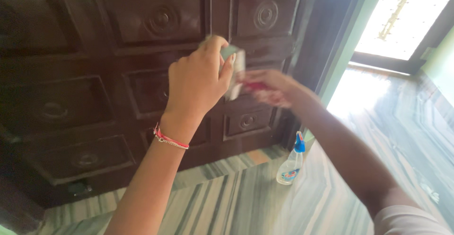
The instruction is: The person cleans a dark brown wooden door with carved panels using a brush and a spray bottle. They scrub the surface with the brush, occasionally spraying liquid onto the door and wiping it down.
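- Head view: left hand (196,81) grasps a pale block (235,67) against the dark carved door (94,50).
- Right hand (265,87), blurred, touches the block; its grip cannot be told.
- Spray bottle (291,161) stands on the striped floor (236,202), near right.

Single head-worn view, tilted, looking down and forward along raised arms, close to dark carved wooden door (94,74); striped stone floor (265,202) below, bright doorway upper right.

premises: a home, at an entrance or hallway. evidence: dark carved wooden door (142,50) with round medallion panels, polished striped stone floor (246,197), pale green wall (440,65), household spray bottle (292,161) standing on the floor, daylight through a doorway (402,17).
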